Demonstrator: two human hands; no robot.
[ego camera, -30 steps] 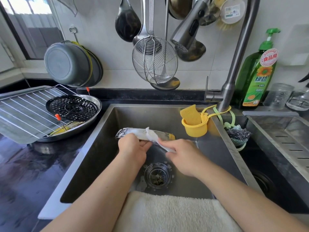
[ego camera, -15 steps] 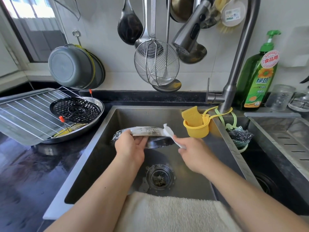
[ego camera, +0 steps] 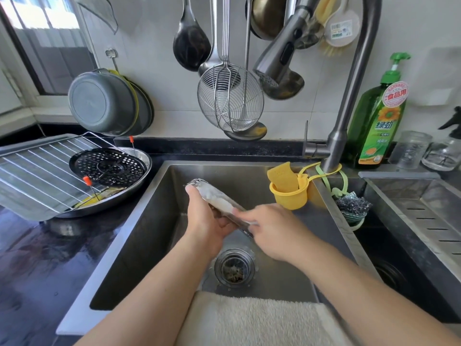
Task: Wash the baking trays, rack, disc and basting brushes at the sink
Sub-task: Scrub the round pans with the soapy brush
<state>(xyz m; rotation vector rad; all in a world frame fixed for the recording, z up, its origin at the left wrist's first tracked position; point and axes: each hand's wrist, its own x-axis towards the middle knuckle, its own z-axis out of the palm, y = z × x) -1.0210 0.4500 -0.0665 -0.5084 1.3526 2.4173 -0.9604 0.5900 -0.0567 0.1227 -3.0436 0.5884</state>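
Over the sink (ego camera: pixel 154 221), both hands hold a silvery-white scrubbing cloth (ego camera: pixel 215 197), bunched long and tilted. My left hand (ego camera: pixel 208 222) grips it from below and my right hand (ego camera: pixel 272 228) pinches its lower right end. On the left counter a wire rack (ego camera: pixel 37 171) lies over a rectangular baking tray (ego camera: pixel 25 207). Beside it a black perforated disc (ego camera: pixel 109 167) sits in a round metal tray (ego camera: pixel 144 171). An orange-tipped basting brush handle (ego camera: pixel 86 181) and a second brush handle (ego camera: pixel 131 139) stick up from that pile.
The faucet (ego camera: pixel 349 96) with its spray head (ego camera: pixel 279 56) hangs over the basin; no water runs. A yellow sponge caddy (ego camera: pixel 289 196), a steel scourer (ego camera: pixel 351 203) and a green soap bottle (ego camera: pixel 379 126) stand right. A towel (ego camera: pixel 249 318) covers the front rim above the drain (ego camera: pixel 234 268). Ladles and pans hang behind.
The cloth was stretched level between my hands; now it is bunched and tilted, its far end raised. My right hand has slid in close to my left.
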